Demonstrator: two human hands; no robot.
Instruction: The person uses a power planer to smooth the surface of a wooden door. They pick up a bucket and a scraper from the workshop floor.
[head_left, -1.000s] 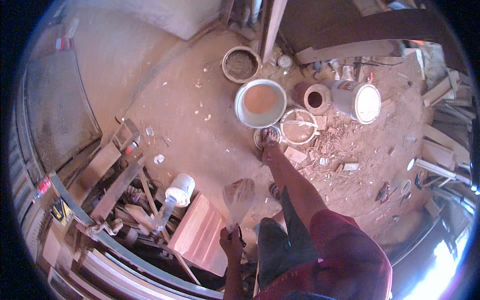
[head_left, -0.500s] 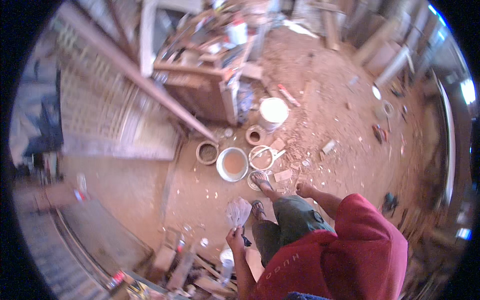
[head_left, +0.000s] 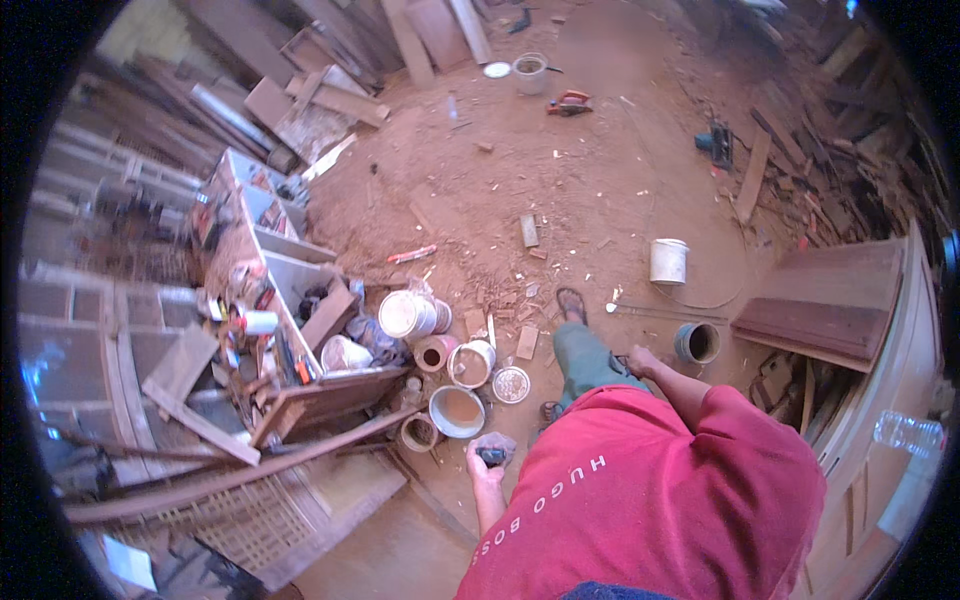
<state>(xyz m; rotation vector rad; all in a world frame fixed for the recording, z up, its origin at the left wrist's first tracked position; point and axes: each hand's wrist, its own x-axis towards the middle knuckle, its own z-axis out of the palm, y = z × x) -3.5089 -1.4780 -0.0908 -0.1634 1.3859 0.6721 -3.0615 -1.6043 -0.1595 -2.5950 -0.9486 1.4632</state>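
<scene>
My left hand [head_left: 480,468] is closed around a small black object [head_left: 491,456] and a crumpled clear plastic bag [head_left: 497,441]. It is raised in front of my red shirt, in view just below a wide metal basin [head_left: 457,411] holding brownish liquid. My right hand [head_left: 641,361] hangs beside my green shorts with its fingers curled. Something dark shows at its fingertips, too small to name. A dark bucket [head_left: 697,343] stands on the ground to the right of this hand.
Several containers stand near the basin, among them a white-lidded bucket [head_left: 407,315] and a clay-coloured pot [head_left: 433,353]. A white bucket [head_left: 669,261] is ahead right. Wooden panels [head_left: 825,290] lean at right. A cluttered cabinet [head_left: 290,270] lies left. Wood scraps litter the dirt floor.
My view has swung to the right, so the basin and cabinet sit further left. The bag, which hung out ahead of my left hand, is now bunched in it with the black object.
</scene>
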